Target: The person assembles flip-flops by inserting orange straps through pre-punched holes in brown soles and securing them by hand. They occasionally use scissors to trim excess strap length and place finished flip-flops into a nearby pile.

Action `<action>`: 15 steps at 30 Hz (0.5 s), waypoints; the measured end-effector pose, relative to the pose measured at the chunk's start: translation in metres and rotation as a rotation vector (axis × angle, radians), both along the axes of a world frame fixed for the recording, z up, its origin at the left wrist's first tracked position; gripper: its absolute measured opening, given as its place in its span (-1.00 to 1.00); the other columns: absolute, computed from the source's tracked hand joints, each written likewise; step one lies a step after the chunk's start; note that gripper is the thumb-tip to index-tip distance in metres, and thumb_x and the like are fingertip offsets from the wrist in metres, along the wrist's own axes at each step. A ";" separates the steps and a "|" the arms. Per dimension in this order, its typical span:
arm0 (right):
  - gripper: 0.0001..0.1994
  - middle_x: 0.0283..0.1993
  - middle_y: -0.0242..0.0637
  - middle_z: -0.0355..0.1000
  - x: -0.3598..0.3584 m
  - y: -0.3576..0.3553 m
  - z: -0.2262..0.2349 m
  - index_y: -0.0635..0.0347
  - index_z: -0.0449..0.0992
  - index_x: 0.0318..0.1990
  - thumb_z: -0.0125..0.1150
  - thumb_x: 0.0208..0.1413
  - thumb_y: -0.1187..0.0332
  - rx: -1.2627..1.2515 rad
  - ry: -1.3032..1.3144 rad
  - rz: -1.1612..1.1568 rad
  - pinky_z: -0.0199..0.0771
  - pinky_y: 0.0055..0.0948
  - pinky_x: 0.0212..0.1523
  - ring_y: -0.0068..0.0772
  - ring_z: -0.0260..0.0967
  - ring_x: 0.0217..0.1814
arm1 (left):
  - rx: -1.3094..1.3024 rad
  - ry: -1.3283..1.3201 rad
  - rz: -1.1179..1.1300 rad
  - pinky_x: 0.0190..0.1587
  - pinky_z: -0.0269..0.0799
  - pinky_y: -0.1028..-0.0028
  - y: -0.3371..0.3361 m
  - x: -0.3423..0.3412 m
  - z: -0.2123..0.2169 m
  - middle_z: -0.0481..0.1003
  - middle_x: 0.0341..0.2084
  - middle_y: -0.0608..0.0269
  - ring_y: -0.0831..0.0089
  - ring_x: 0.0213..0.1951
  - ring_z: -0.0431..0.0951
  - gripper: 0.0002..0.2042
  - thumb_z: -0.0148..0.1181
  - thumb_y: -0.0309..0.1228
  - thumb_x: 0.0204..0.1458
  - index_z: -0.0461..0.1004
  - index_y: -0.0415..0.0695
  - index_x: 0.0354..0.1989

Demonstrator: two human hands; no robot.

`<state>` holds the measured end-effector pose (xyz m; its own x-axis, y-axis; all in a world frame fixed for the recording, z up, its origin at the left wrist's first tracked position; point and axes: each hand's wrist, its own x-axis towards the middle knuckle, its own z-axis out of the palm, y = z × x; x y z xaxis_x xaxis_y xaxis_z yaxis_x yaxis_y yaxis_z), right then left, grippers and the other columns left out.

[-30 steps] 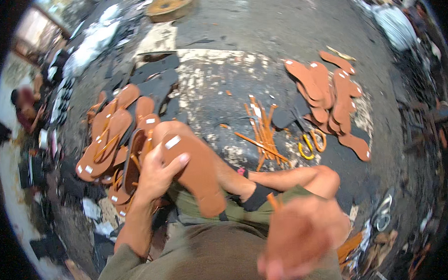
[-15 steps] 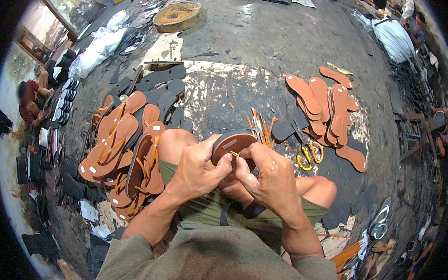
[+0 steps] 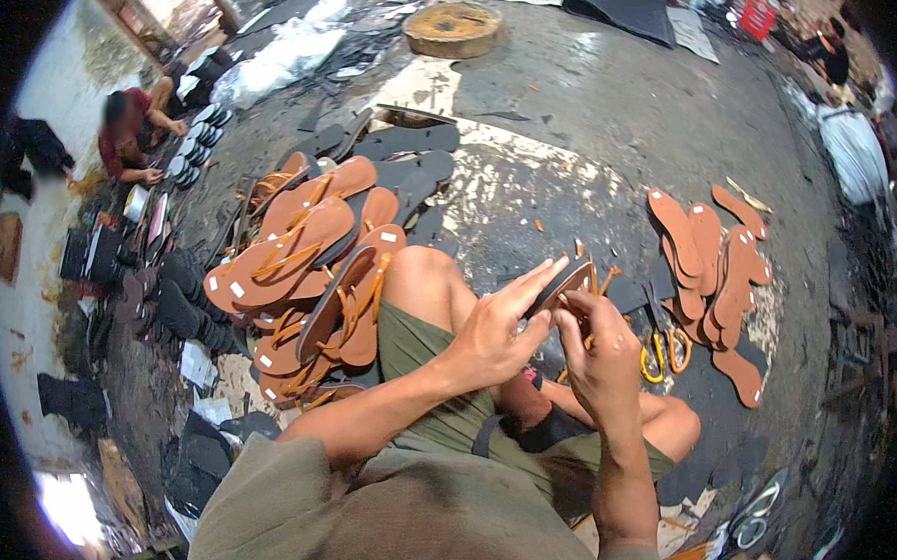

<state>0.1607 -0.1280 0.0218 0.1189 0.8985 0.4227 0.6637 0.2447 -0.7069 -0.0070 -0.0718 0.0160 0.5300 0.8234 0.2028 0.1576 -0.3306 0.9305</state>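
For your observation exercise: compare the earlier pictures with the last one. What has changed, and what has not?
The left hand left the knee and joined the right hand on a brown sandal sole, held edge-on. The finished sandals and loose soles stayed put.

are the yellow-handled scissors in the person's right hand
No, the yellow-handled scissors lie on the floor beside the right hand, which holds the dark sole together with the left hand.
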 end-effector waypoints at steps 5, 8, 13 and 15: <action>-0.87 -0.25 -0.05 0.60 0.004 -0.011 0.012 0.28 0.57 -0.13 0.35 0.24 0.45 -0.139 0.071 -0.036 0.58 -0.14 -0.25 -0.01 0.60 -0.26 | 0.026 -0.108 -0.198 0.47 0.16 0.20 0.002 -0.006 -0.004 0.32 0.38 -0.19 0.04 0.45 0.27 -0.44 0.14 -0.49 0.27 0.28 -0.31 0.45; -0.88 -0.26 -0.09 0.60 0.009 -0.016 0.015 0.25 0.59 -0.17 0.36 0.22 0.43 -0.154 0.074 -0.020 0.56 -0.15 -0.24 -0.03 0.59 -0.27 | -0.405 -0.251 -0.287 0.32 0.35 0.31 0.020 -0.027 -0.005 0.49 0.22 0.03 0.25 0.30 0.44 -0.62 0.13 -0.51 0.30 0.50 -0.30 0.28; -0.83 -0.14 -0.14 0.60 -0.004 -0.010 0.035 0.20 0.63 -0.11 0.40 0.18 0.41 0.168 -0.140 -0.051 0.53 -0.15 -0.11 -0.04 0.53 -0.16 | -0.004 -0.146 0.114 0.02 0.56 0.48 0.023 -0.019 -0.015 0.62 -0.13 0.21 0.51 -0.05 0.61 -0.75 0.21 -0.64 0.20 0.59 -0.29 0.05; -0.78 -0.09 -0.10 0.59 -0.008 -0.023 0.037 0.21 0.62 -0.04 0.41 0.19 0.39 0.108 0.090 0.074 0.54 -0.16 -0.05 -0.11 0.54 -0.12 | -0.271 -0.401 0.267 -0.02 0.56 0.55 0.029 -0.018 -0.035 0.61 -0.15 0.26 0.56 -0.11 0.60 -0.75 0.12 -0.66 0.26 0.54 -0.31 0.09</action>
